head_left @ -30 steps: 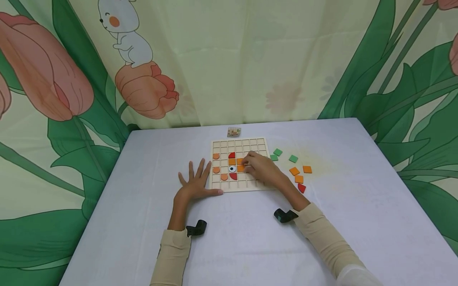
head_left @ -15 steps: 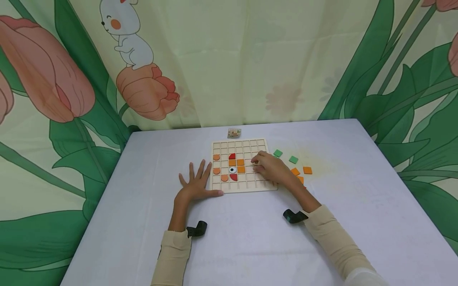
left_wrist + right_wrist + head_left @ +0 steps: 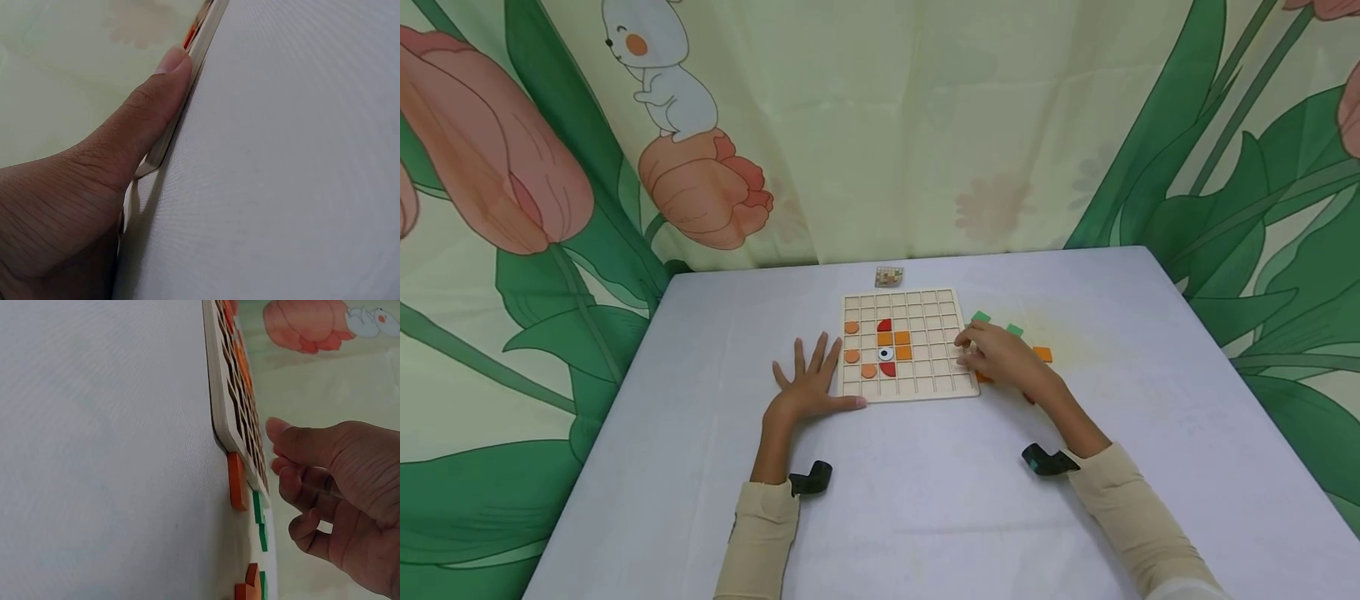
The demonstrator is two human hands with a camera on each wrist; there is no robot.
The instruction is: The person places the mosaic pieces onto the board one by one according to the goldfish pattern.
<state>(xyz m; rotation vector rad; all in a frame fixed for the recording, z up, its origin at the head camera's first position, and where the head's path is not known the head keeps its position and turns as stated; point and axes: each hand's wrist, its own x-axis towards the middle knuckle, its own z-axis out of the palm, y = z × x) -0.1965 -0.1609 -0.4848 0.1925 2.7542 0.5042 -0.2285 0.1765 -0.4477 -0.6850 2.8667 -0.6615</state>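
Note:
In the head view a pale square grid board point(image 3: 925, 379) lies on the table. It holds orange square tiles point(image 3: 903, 353), red quarter-round tiles point(image 3: 887, 369), peach round tiles point(image 3: 852, 356) and a white eye tile point(image 3: 886, 354). My left hand point(image 3: 807, 392) has its fingers spread on the tabletop at the board's left side. Its thumb point(image 3: 147, 103) presses along the front left corner. At the board's right edge my right hand point(image 3: 1000, 357) hovers, fingers loosely bent. No tile shows between its thumb and fingers point(image 3: 294, 481) in the right wrist view.
Loose green tiles point(image 3: 981, 317) and orange tiles point(image 3: 1042, 354) lie right of the board, some partly hidden by my right hand. One orange tile point(image 3: 237, 481) sits by the board's corner. A small patterned card-like piece point(image 3: 889, 277) lies behind the board.
My right hand has moved right, from beside the orange tiles on the board to its right edge. Those tiles are now uncovered. My left hand has stayed in place.

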